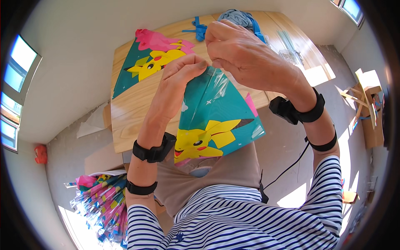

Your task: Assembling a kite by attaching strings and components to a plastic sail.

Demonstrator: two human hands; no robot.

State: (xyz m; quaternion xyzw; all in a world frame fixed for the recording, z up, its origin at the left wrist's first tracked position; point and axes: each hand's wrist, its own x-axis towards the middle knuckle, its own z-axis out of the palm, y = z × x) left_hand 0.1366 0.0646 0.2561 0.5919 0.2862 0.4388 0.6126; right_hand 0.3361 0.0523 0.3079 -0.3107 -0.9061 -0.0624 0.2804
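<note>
A thin teal plastic sheet [227,106], shaped like a kite sail, hangs in front of me over the table edge. A yellow cartoon figure is printed on its lower part, and a pink edge shows at its right. My left hand [177,79] is closed on its narrow top corner, thumb and fingers pinching it. My right hand [246,56] is closed right beside that corner, its fingertips pressed together. Whatever sits between the right fingertips is too small to make out. A clear patch glints at the corner between the hands.
A matching sheet pile [146,62] lies at the wooden table's [129,125] far left. Behind my right hand are grey-blue cloth [239,18], a blue strap [200,29] and thin rods [285,39]. Rolled colourful bundles [102,204] stand at lower left; a cardboard box [371,112] is at right.
</note>
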